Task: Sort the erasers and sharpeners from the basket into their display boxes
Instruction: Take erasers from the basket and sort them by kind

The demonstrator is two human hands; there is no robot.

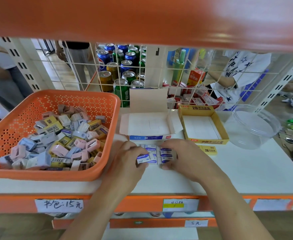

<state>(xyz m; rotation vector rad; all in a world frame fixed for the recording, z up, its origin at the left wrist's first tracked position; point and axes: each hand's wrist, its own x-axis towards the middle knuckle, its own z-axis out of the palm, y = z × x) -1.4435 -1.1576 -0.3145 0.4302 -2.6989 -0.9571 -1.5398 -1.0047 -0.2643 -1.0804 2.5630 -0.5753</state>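
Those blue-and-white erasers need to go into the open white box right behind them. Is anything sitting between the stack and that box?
Nothing visible does. The erasers, held between the left hand and right hand, lie just in front of the white box, which is open and looks empty.

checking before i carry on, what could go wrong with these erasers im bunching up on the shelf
1. The blue-and-white erasers are a loose block squeezed between the left hand and right hand; lifted together, the middle ones may drop.
2. The white display box has raised flaps that could catch them.
3. The yellow 2B box stands beside it, so misplacing is possible.
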